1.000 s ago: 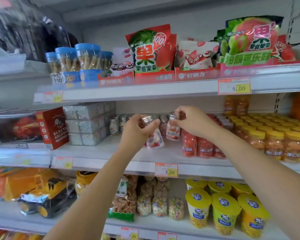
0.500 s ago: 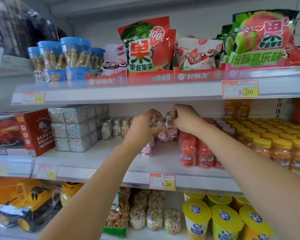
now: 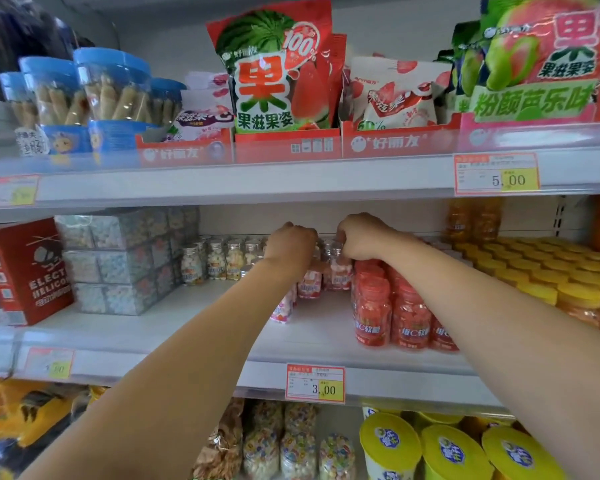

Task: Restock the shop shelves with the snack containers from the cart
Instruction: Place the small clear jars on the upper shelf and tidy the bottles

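Observation:
Both my hands reach deep into the middle shelf (image 3: 174,327). My left hand (image 3: 291,245) curls over the silver cap of a small pink-labelled candy bottle (image 3: 309,284). My right hand (image 3: 364,237) grips the cap of another small pink candy bottle (image 3: 340,275) just to its right. One more pink bottle (image 3: 282,308) stands in front, partly behind my left forearm. A row of similar small silver-capped bottles (image 3: 219,259) stands at the back to the left.
Red vitamin-candy jars (image 3: 373,315) stand right of my hands, yellow-lidded jars (image 3: 541,271) further right. Stacked grey boxes (image 3: 118,261) and a red box (image 3: 32,271) sit at left. Snack bags (image 3: 271,71) fill the upper shelf; yellow-lidded cups (image 3: 451,448) stand below.
Both hands have moved further back and inward on the middle shelf with their bottles, lowering them toward the row. The view has moved closer to the shelf.

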Tool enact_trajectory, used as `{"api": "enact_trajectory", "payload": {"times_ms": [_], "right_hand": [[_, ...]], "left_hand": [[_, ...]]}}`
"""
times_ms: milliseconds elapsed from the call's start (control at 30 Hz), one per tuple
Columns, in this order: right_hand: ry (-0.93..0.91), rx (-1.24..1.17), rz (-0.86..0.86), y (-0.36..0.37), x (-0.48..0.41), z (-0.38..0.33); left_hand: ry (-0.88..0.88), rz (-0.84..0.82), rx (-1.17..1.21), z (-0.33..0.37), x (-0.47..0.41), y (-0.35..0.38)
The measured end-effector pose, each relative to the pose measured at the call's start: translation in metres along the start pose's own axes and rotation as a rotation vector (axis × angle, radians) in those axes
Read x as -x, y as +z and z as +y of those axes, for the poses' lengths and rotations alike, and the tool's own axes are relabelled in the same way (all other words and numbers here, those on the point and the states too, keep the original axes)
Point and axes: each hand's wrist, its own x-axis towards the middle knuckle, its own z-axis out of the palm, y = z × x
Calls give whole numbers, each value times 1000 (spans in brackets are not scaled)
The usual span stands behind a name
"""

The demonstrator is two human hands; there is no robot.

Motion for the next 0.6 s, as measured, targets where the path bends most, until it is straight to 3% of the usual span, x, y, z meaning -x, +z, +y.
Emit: {"api": "enact_trajectory", "payload": {"times_ms": [433,600], "right_hand": [[-63,47,-93,6,-2,4],[-37,85,-62,12,-9,1]], "left_hand": [[27,-192,-157,3,-8,-2],[-30,-128,-155,5,-17,11]]}}
